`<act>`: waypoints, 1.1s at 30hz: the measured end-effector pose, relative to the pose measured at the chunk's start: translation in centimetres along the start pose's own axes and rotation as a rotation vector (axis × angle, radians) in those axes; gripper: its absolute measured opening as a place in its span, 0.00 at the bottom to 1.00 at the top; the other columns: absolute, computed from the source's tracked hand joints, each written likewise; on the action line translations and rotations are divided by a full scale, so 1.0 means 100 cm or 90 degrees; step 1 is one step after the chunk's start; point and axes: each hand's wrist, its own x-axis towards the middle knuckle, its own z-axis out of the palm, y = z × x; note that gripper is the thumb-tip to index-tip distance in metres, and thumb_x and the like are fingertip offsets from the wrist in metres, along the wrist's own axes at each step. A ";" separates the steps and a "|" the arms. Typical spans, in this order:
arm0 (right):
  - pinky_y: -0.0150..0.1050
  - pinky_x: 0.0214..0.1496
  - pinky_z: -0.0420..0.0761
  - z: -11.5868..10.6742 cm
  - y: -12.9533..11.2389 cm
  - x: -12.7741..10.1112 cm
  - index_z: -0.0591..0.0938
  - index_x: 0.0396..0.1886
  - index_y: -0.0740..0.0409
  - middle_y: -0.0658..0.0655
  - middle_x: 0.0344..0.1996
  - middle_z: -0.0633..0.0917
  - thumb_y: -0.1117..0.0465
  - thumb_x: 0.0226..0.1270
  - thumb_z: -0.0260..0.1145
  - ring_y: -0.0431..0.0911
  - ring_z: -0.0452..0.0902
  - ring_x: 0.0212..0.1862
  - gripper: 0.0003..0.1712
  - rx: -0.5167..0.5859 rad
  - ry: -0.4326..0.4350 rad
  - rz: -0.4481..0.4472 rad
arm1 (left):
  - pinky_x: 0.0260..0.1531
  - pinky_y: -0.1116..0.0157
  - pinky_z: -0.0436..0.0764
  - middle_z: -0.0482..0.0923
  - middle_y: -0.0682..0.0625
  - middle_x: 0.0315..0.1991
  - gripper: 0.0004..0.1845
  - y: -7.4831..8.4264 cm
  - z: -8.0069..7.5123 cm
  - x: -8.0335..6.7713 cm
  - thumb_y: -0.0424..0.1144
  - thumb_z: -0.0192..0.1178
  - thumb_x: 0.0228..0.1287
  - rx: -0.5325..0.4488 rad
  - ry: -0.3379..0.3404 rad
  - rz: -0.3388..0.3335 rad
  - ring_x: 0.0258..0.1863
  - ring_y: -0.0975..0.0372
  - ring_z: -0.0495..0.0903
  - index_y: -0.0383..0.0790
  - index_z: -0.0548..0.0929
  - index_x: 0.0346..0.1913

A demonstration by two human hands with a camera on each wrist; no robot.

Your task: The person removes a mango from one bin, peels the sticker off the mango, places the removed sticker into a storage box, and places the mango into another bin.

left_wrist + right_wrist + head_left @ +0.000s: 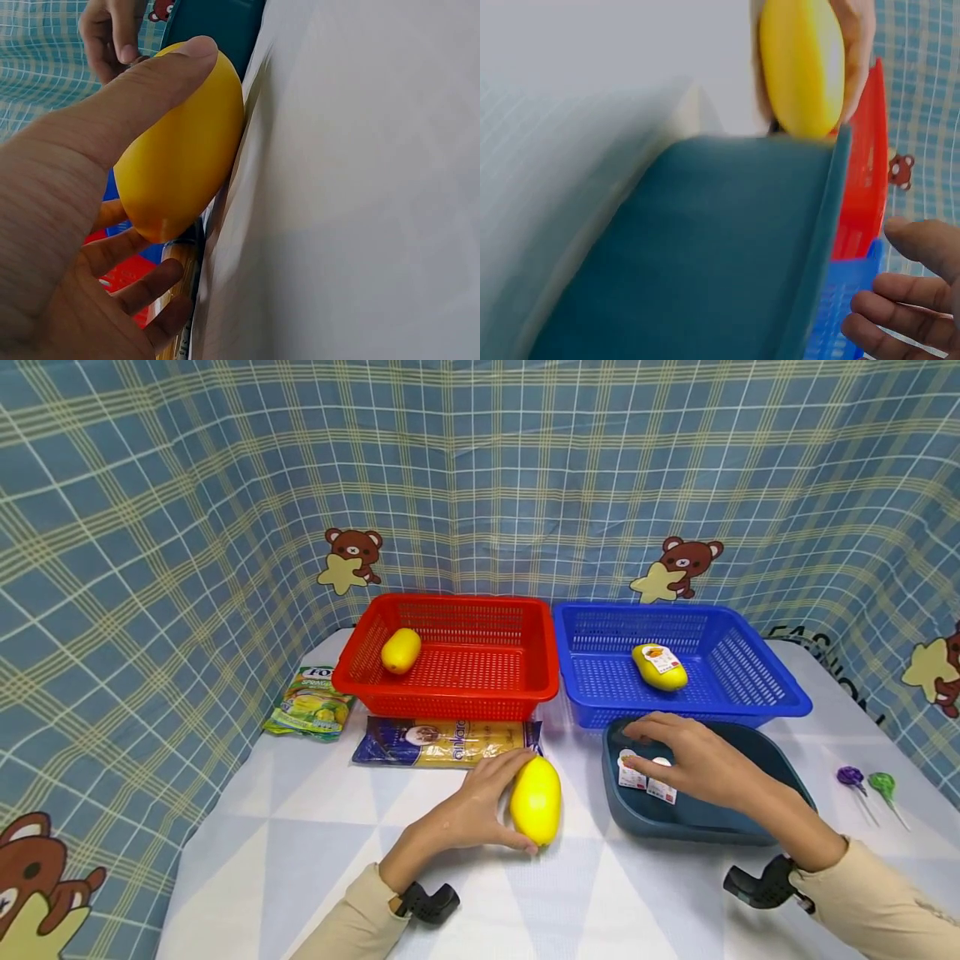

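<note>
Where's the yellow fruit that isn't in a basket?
In the head view, that yellow fruit is near centre, gripped by the left hand, left of the dark teal tub and nearer the camera than the gold packet.

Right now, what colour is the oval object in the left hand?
The oval object in the left hand is yellow; head view shows it best.

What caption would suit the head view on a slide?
Left grip holds a yellow fruit; the right grip hovers above a dark teal bin.
</note>
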 end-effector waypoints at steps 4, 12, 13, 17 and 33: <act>0.58 0.55 0.79 0.005 -0.010 0.004 0.82 0.60 0.55 0.56 0.56 0.82 0.44 0.64 0.72 0.55 0.77 0.57 0.30 0.009 -0.008 -0.009 | 0.73 0.45 0.47 0.50 0.50 0.79 0.65 -0.001 0.000 -0.001 0.61 0.80 0.41 0.000 -0.001 -0.004 0.77 0.54 0.49 0.48 0.54 0.80; 0.57 0.60 0.72 0.020 -0.028 0.013 0.81 0.63 0.54 0.55 0.59 0.81 0.43 0.59 0.76 0.53 0.73 0.59 0.35 -0.001 -0.020 -0.049 | 0.73 0.44 0.49 0.51 0.48 0.79 0.65 -0.003 0.000 0.001 0.61 0.79 0.42 0.011 0.001 0.013 0.77 0.53 0.50 0.45 0.54 0.80; 0.57 0.61 0.71 0.022 -0.030 0.014 0.81 0.63 0.54 0.55 0.58 0.81 0.43 0.58 0.76 0.52 0.73 0.59 0.35 0.001 -0.020 -0.061 | 0.73 0.45 0.50 0.51 0.48 0.79 0.65 -0.003 0.000 0.001 0.61 0.79 0.42 0.012 0.000 0.013 0.77 0.53 0.50 0.45 0.54 0.80; 0.57 0.61 0.68 0.031 -0.037 0.019 0.81 0.63 0.55 0.55 0.59 0.81 0.39 0.58 0.74 0.54 0.72 0.61 0.38 0.007 -0.024 -0.099 | 0.73 0.45 0.49 0.51 0.50 0.79 0.65 -0.003 0.000 0.001 0.62 0.79 0.42 0.013 -0.008 0.006 0.77 0.54 0.50 0.46 0.53 0.80; 0.63 0.66 0.56 0.059 -0.056 0.030 0.73 0.71 0.57 0.55 0.67 0.74 0.23 0.47 0.70 0.58 0.59 0.71 0.59 -0.017 -0.086 -0.110 | 0.74 0.46 0.48 0.50 0.47 0.79 0.65 -0.001 -0.002 -0.001 0.62 0.78 0.44 0.020 -0.009 0.022 0.77 0.55 0.49 0.42 0.51 0.80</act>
